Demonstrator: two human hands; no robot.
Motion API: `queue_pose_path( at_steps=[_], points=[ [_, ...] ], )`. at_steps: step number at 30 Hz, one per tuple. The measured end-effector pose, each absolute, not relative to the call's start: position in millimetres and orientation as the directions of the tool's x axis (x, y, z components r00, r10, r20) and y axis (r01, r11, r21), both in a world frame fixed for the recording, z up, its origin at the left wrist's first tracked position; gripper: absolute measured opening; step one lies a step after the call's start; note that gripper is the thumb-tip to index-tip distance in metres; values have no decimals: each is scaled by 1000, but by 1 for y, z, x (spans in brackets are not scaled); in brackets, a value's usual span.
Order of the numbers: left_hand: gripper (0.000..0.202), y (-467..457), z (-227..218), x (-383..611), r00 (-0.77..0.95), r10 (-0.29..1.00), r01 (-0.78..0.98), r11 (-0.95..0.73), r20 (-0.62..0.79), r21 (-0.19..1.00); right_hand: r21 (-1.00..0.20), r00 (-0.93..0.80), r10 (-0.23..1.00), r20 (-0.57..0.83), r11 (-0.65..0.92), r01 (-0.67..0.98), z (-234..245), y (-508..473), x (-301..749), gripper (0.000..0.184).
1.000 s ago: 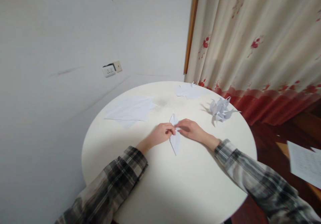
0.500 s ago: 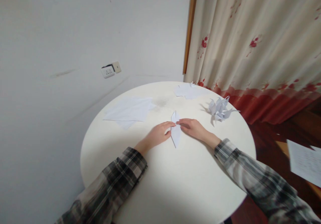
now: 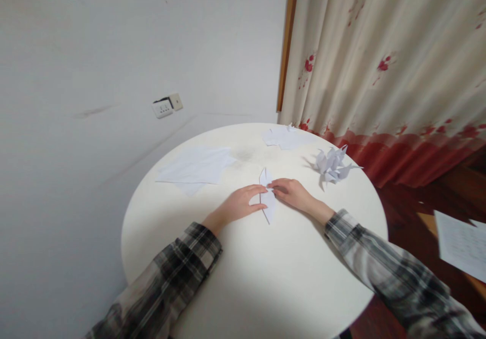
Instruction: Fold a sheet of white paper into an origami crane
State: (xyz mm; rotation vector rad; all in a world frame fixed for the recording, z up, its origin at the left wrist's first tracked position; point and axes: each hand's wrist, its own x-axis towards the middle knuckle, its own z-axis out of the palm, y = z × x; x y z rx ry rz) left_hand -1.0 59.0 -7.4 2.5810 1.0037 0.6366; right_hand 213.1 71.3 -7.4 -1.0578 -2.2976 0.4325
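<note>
A narrow, diamond-shaped piece of folded paper [image 3: 269,210] lies on the white round table between my hands, one point toward me and the other away. From the left, my left hand [image 3: 241,202] holds it, fingertips at its middle and thumb lower down, with a gap between thumb and fingers. On the opposite edge, my right hand [image 3: 291,194] is closed on the paper near its middle, thumb and fingertips close together. My fingertips cover part of the folds.
Loose white sheets [image 3: 197,166] lie at the table's left. More paper [image 3: 284,138] is at the far edge, with a small folded piece [image 3: 290,127] on it. A heap of folded paper shapes [image 3: 332,164] stands at the right. Beyond are a wall socket [image 3: 162,108] and a curtain [image 3: 379,76].
My left thumb has moved away from its fingers and onto the lower half of the folded paper. The paper's near point has shifted slightly right. My right hand has barely moved.
</note>
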Motion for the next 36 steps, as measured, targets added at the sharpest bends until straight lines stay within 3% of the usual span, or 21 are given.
queue_pose_path(
  at_steps=[4,8,24,36],
  points=[
    [69,58,-5,-2,669,697,564,-702,258,435,-509,-525,775,352,629,588,-7,71,214,27],
    [79,59,-4,-2,672,704,557,-685,230,470,-505,-517,776,361,629,591,-7,70,213,26],
    [45,58,-2,0,626,738,531,-640,251,556,-499,-509,781,362,624,602,-8,71,213,26],
    [47,60,-6,-1,634,729,512,-647,261,565,-507,-504,779,373,626,592,-8,71,212,25]
  ],
)
